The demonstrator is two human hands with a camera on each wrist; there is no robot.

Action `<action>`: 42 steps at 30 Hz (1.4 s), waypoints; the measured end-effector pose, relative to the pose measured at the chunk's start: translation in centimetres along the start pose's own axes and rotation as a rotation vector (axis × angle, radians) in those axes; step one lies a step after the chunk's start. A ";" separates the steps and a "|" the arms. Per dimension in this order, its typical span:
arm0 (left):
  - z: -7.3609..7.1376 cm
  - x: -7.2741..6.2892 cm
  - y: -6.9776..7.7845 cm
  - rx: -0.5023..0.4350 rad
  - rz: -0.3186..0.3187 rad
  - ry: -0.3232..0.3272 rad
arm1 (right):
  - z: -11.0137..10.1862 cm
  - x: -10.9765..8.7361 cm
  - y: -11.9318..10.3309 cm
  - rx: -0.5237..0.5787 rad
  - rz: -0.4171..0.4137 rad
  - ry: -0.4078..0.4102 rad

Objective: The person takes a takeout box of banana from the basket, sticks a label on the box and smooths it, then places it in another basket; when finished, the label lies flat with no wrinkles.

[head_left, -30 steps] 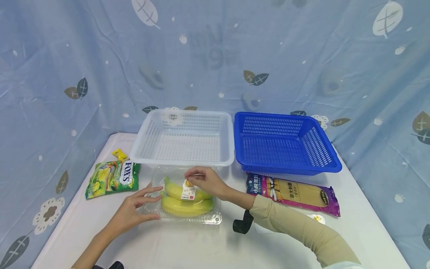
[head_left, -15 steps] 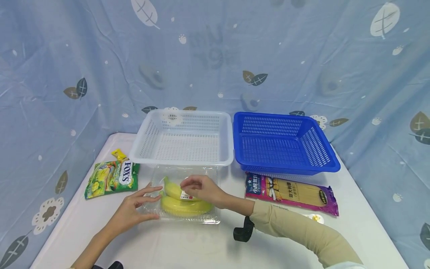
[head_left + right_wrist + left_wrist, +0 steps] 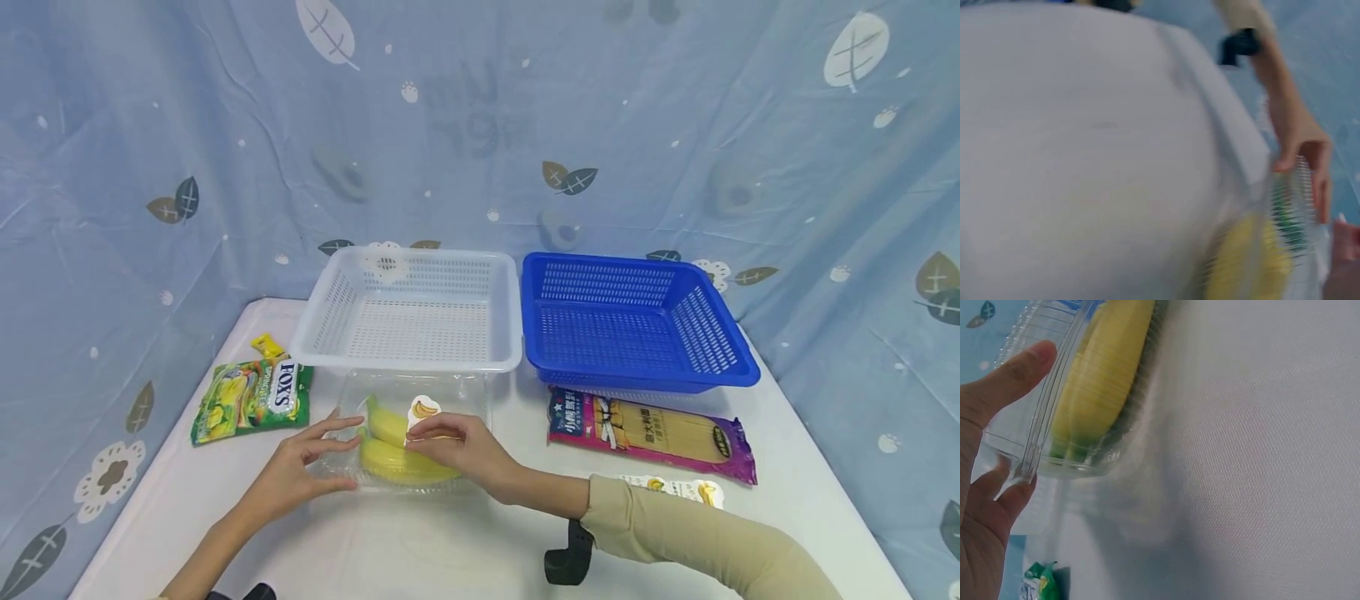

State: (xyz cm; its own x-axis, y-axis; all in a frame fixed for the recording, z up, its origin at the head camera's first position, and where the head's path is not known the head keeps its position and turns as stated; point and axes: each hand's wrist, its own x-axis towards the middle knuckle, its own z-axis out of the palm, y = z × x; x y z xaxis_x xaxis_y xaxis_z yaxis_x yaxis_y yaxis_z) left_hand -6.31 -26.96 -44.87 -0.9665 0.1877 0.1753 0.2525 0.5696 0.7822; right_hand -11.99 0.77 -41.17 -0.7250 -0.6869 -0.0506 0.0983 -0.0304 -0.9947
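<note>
A clear plastic clamshell box (image 3: 468, 387) lies on the table in front of the white basket, with yellow bananas (image 3: 386, 423) inside it. My left hand (image 3: 292, 467) holds the box at its left end, thumb toward the front and fingers toward the back; the left wrist view shows the thumb (image 3: 1025, 369) over the rim. A white label (image 3: 423, 407) with a banana picture lies on the lid. The fingers of my right hand (image 3: 472, 450) press on the label's lower part and hide it. In the right wrist view, blurred, the bananas (image 3: 1250, 259) show through the plastic.
A white basket (image 3: 408, 364) and a blue basket (image 3: 637, 377) stand side by side behind. At left lie a green FOX'S candy bag (image 3: 251, 400) and a yellow wrapped sweet (image 3: 267, 345). A spaghetti pack (image 3: 660, 433) and a strip of banana stickers (image 3: 682, 487) lie at right.
My right hand has slid toward me down the label, uncovering its top with the banana picture and covering its lower part. My left hand has stayed at the box.
</note>
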 end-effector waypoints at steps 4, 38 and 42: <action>0.1 0.0 0.2 0.011 0.009 0.005 | -0.4 -2.0 1.5 -0.264 -0.332 0.096; -8.9 10.4 -2.6 0.467 -0.103 0.029 | 0.5 -3.5 6.5 -0.328 -0.175 0.497; -8.9 10.9 -2.9 0.488 -0.114 0.084 | 0.5 -3.5 6.5 -0.228 -0.173 0.493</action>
State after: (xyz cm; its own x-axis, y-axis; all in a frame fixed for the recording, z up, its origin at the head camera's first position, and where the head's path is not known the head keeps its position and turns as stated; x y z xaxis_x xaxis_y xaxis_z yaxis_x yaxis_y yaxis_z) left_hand -17.99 -33.70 -39.86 -0.9845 0.0492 0.1686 0.1187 0.8938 0.4325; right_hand -8.52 2.62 -47.37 -0.9552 -0.2639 0.1336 -0.1605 0.0830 -0.9835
